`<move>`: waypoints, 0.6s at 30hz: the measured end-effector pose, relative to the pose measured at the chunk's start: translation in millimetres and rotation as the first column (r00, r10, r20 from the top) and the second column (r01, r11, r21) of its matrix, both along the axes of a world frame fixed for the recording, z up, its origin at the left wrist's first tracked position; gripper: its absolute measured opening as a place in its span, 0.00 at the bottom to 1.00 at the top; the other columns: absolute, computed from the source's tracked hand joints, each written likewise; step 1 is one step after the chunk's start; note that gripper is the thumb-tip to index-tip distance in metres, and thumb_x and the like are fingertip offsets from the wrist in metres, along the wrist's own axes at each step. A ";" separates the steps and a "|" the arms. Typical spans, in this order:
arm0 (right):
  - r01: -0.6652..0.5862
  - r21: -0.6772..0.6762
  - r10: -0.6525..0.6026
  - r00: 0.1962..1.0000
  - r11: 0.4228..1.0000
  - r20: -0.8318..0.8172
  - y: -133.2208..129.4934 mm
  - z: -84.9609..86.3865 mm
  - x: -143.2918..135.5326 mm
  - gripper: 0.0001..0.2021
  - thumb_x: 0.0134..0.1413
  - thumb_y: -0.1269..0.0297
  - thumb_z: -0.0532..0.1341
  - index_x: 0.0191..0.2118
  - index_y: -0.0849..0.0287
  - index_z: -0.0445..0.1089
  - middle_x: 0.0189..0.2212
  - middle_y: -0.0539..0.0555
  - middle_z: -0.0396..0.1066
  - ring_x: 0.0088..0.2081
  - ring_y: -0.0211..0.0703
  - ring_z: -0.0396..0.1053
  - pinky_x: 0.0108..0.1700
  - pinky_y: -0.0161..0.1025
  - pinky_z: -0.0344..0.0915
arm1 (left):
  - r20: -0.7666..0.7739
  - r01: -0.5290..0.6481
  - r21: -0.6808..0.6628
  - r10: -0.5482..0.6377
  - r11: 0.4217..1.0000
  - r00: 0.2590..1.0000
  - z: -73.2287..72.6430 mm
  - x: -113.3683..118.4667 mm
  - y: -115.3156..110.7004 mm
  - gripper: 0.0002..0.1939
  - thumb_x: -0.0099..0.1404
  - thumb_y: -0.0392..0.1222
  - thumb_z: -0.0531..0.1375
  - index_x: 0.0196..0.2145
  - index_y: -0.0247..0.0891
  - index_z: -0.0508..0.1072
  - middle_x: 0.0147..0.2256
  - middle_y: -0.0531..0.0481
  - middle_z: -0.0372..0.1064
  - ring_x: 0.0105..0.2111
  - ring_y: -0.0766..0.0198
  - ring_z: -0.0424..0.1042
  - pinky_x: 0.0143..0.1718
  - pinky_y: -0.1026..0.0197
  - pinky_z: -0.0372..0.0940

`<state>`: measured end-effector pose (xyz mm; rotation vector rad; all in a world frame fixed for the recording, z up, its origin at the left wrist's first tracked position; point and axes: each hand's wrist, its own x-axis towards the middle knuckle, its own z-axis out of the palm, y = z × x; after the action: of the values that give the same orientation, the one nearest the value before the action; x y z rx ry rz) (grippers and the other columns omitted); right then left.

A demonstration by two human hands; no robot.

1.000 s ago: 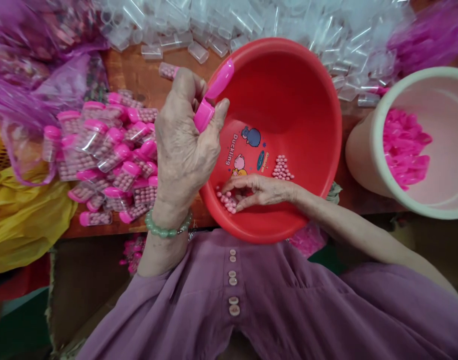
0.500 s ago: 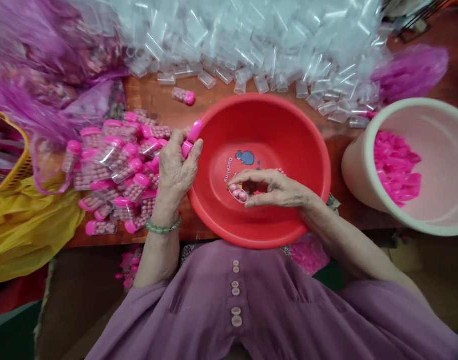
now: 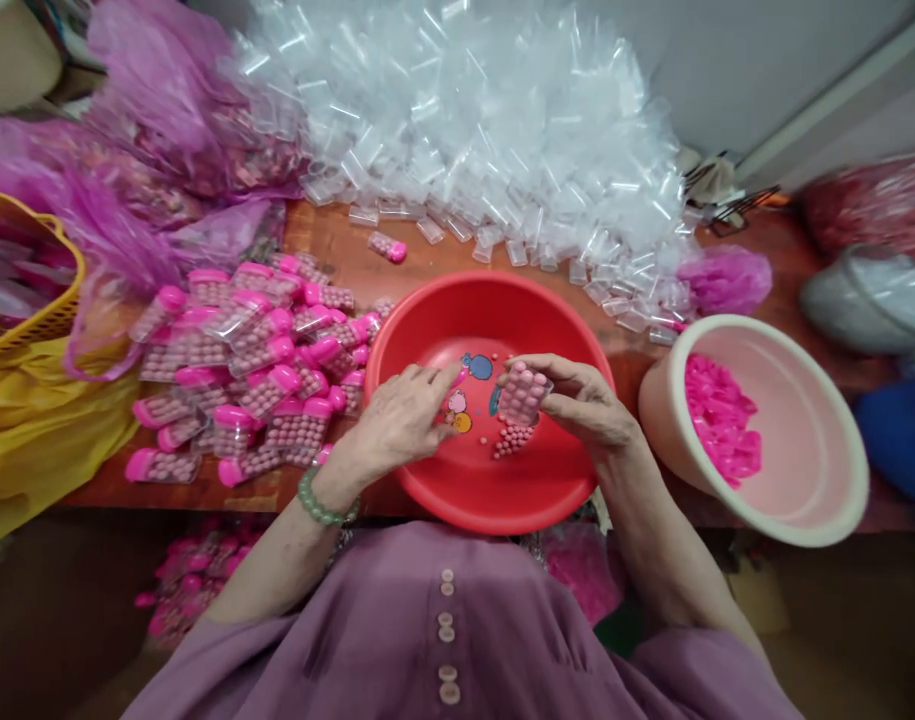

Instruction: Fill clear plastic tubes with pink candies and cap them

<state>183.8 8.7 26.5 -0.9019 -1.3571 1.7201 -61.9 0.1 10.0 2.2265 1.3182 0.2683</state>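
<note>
My right hand (image 3: 588, 400) grips a small clear plastic bottle (image 3: 523, 393) filled with round pink beads, over the right half of a red basin (image 3: 427, 490). Its cap end is turned toward my left hand (image 3: 408, 418), which reaches over the basin's left side, fingers curled and closed. A bit of a bright pink cap (image 3: 461, 376) shows at those fingertips; most of it is hidden. Loose pink beads (image 3: 511, 440) lie in the basin below the bottle, beside printed cartoon figures. Left of the basin, bead-filled bottles with pink caps (image 3: 239, 370) form a pile.
Behind the basin rises a heap of clear empty bottles (image 3: 487, 130). One capped bottle (image 3: 387, 246) lies apart. A whitish bucket (image 3: 809, 460) with pink caps (image 3: 719, 420) stands at right. Purple bags (image 3: 164, 70), a yellow basket (image 3: 71, 260) and a yellow bag (image 3: 44, 430) crowd the left.
My left hand has moved from beside the pile to over the basin, toward the bottle. My right hand has turned the bottle, showing its bead-filled side. The view has shifted.
</note>
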 end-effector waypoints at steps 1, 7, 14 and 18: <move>0.015 -0.001 -0.015 1.000 1.000 0.016 -1.0 -0.8 0.9 0.20 0.49 0.55 0.73 0.49 0.46 0.78 0.47 0.51 0.77 0.48 0.41 0.75 0.53 0.38 0.70 | 0.139 0.044 -0.057 -0.036 0.997 0.990 -0.5 1.2 -0.9 0.40 0.60 0.47 0.67 0.65 0.34 0.58 0.59 0.32 0.65 0.59 0.43 0.65 0.58 0.43 0.63; -0.018 0.015 0.017 0.998 1.000 0.061 -3.8 -2.9 -1.0 0.23 0.50 0.53 0.72 0.53 0.47 0.75 0.51 0.53 0.75 0.51 0.46 0.74 0.55 0.43 0.70 | 0.786 0.235 -0.493 0.313 0.838 0.532 1.6 29.9 -9.6 0.36 0.65 0.51 0.62 0.65 0.32 0.58 0.63 0.31 0.60 0.59 0.49 0.67 0.56 0.49 0.67; -0.076 0.203 0.036 0.980 0.976 0.194 -2.0 5.4 -13.1 0.17 0.59 0.58 0.66 0.53 0.46 0.75 0.47 0.53 0.71 0.48 0.40 0.71 0.51 0.39 0.71 | 0.793 0.146 -0.488 0.367 0.860 0.487 9.3 37.8 -17.0 0.16 0.68 0.49 0.57 0.41 0.31 0.73 0.36 0.44 0.75 0.35 0.64 0.74 0.40 0.61 0.70; -0.112 0.322 0.012 0.954 0.940 0.298 -0.1 10.7 -14.9 0.17 0.61 0.62 0.64 0.56 0.47 0.73 0.43 0.54 0.70 0.44 0.39 0.70 0.47 0.38 0.71 | 0.775 0.000 -0.404 0.342 0.915 0.532 4.8 33.5 -18.9 0.14 0.68 0.50 0.58 0.37 0.34 0.71 0.36 0.45 0.74 0.35 0.63 0.74 0.40 0.60 0.70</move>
<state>168.9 8.6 37.2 -0.9473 -1.8279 1.3741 -28.4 -18.8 14.8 1.3037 0.9092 0.9602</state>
